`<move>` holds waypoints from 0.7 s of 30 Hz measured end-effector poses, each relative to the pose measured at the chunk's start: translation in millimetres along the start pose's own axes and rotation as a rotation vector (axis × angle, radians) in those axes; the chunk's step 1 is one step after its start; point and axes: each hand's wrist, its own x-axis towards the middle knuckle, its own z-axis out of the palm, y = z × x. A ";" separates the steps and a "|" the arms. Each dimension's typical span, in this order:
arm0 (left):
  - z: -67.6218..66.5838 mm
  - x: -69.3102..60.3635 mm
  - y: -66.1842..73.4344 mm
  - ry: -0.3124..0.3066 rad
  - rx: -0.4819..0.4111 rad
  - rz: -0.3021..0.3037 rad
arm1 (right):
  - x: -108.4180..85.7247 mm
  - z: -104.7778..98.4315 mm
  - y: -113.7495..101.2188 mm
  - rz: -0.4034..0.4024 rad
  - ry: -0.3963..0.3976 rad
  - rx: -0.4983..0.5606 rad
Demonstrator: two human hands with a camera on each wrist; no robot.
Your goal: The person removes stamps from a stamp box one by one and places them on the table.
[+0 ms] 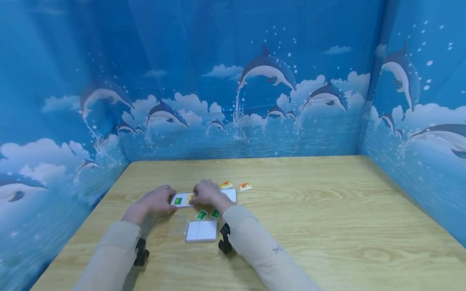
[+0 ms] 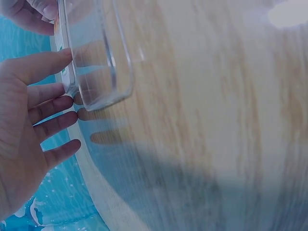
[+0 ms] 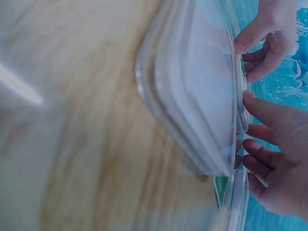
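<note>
In the head view, my left hand grips the left end of a white card, which bears a green picture and an orange one. My right hand bends over the card beside the orange picture and hides part of it. The left wrist view shows the left thumb and forefinger at the card's edges, the other fingers spread. Seen from the right wrist, the right thumb and forefinger pinch at the card too. Whether they also hold a small piece, I cannot tell.
A clear case with white cards lies nearer me, a transparent lid to its left. Two small green cards lie between case and hands. Small orange cards are behind. Another white surface shows right of my right hand.
</note>
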 end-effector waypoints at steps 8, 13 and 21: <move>-0.1 0.0 -1.6 0.003 0.004 -0.003 | 0.6 -0.7 0.4 -0.003 0.004 0.026; -1.8 -1.3 -1.0 0.004 0.015 0.015 | 1.3 -0.9 1.6 0.000 0.012 0.043; -2.2 -2.7 0.1 -0.001 0.017 0.016 | 4.9 0.8 1.9 0.036 0.024 0.056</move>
